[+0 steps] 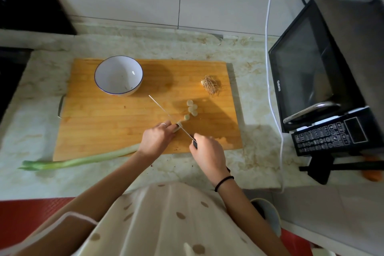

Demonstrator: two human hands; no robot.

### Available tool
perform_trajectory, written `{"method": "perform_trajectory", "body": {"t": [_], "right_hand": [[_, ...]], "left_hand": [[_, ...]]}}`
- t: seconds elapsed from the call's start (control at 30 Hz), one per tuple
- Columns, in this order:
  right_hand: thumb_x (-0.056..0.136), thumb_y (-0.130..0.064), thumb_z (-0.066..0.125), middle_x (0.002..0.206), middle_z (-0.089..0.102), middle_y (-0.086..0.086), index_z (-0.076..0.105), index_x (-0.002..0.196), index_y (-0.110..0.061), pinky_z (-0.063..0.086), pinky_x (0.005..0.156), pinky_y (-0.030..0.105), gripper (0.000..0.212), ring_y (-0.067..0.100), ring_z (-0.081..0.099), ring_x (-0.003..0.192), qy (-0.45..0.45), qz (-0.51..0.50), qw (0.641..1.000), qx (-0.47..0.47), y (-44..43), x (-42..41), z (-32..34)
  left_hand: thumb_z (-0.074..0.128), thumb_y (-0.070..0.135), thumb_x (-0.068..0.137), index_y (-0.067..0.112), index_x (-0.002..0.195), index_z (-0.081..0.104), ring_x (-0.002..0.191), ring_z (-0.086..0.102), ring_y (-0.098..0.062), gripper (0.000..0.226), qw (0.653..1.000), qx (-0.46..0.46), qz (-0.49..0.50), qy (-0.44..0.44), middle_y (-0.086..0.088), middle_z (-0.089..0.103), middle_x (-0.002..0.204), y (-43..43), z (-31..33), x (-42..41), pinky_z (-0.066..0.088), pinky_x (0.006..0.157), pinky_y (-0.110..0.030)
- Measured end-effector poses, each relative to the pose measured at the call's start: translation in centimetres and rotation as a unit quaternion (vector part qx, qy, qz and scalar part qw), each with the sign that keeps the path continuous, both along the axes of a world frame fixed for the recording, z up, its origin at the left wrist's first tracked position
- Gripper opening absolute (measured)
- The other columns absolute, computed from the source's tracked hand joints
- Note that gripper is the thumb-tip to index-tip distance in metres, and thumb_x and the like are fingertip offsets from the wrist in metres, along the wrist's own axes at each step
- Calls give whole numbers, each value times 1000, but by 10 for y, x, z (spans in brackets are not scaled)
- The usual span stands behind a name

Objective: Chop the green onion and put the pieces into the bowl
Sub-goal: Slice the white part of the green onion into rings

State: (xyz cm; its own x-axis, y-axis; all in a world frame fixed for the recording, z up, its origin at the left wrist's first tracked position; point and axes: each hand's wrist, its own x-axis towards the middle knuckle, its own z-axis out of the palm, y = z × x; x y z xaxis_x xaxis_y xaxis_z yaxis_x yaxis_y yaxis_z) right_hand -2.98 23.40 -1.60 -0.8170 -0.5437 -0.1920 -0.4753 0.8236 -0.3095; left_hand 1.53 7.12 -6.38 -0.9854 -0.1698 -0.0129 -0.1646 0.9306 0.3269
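Few slices (192, 108) cut; left hand (156, 138) clamps the green onion (83, 160) so it won't roll, right hand (208, 155) grips the knife (166, 113).

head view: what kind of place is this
Most likely a home kitchen: a stone countertop holds a wooden cutting board with a partly sliced green onion, and a microwave stands at the right.

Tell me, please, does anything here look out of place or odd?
Nothing is spilled or damaged. Only the green onion reaches with its leafy end past the cutting board onto the counter, and the cut-off root tuft lies on the board's right side, apart from the slices.
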Motion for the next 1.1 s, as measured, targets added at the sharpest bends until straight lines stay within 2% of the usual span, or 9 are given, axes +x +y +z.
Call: {"method": "perform_trajectory", "body": {"t": [0.2, 0.37, 0.5, 0.7, 0.8, 0.87, 0.97, 1.03, 1.1], "right_hand": [[88, -14, 49, 50, 34, -5, 37, 66, -15, 15, 38, 23, 25, 20, 38, 47, -9, -2, 1000, 7, 1, 0, 0], [88, -14, 48, 51, 31, -7, 35, 65, -16, 14, 39, 22, 27, 18, 36, 48, -25, -2, 1000, 2, -2, 2, 1], [88, -13, 49, 52, 29, -8, 24, 59, -21, 13, 40, 22, 39, 14, 31, 46, -26, -15, 1000, 5, -5, 2, 0], [89, -14, 50, 69, 59, 4, 39, 68, -16, 27, 48, 24, 24, 19, 42, 57, -51, -57, 997, -9, -15, 2, -10], [90, -15, 49, 72, 62, 8, 40, 70, -15, 25, 46, 25, 22, 21, 43, 56, -58, -60, 996, -4, -21, -4, -14], [90, -15, 49, 69, 60, 7, 39, 69, -15, 22, 43, 26, 23, 21, 42, 55, -57, -56, 997, -6, -24, -5, -16], [89, -15, 48, 56, 43, -3, 35, 65, -16, 17, 39, 23, 28, 20, 41, 52, -55, -49, 997, -18, -23, -7, -12], [89, -15, 49, 52, 33, -7, 32, 63, -17, 16, 39, 23, 31, 20, 40, 50, -46, -41, 998, -15, -18, -10, -9], [88, -15, 49, 51, 32, -7, 28, 60, -18, 15, 39, 22, 35, 18, 37, 47, -34, -42, 998, -21, -12, -11, -6]], "left_hand": [[66, 18, 83, 30, 110, 63, 76, 62, -21, 30, 1000, 19, 2, 16, 1, 58, 81, 0, 0, 1, 48, 40, -30], [65, 19, 84, 30, 109, 63, 76, 62, -19, 27, 1000, 19, 1, 21, 3, 59, 84, -1, -1, 1, 49, 41, -30], [67, 14, 81, 27, 105, 65, 71, 62, -21, 28, 999, 21, 0, 24, 1, 59, 78, 0, 1, 0, 45, 39, -27], [69, 2, 73, 20, 98, 68, 65, 61, -25, 31, 999, 19, 18, 19, -3, 57, 72, 5, 6, -4, 41, 36, -26], [69, -3, 71, 15, 95, 69, 62, 61, -27, 31, 1000, 15, 13, 20, -6, 59, 72, 7, 8, -4, 41, 35, -27], [71, -3, 70, 15, 95, 70, 60, 61, -27, 30, 1000, 14, 13, 24, -7, 59, 71, 7, 9, -4, 41, 34, -26], [75, -1, 67, 15, 92, 71, 55, 60, -25, 30, 999, 9, 11, 31, -6, 59, 69, 7, 10, -2, 42, 31, -25], [77, 2, 68, 17, 95, 72, 55, 61, -25, 31, 999, 12, 0, 34, -5, 62, 72, 6, 8, 1, 42, 30, -25], [75, 3, 72, 19, 103, 70, 60, 62, -25, 35, 1000, 9, -4, 25, -5, 65, 82, 3, 6, 5, 41, 31, -25]]}}
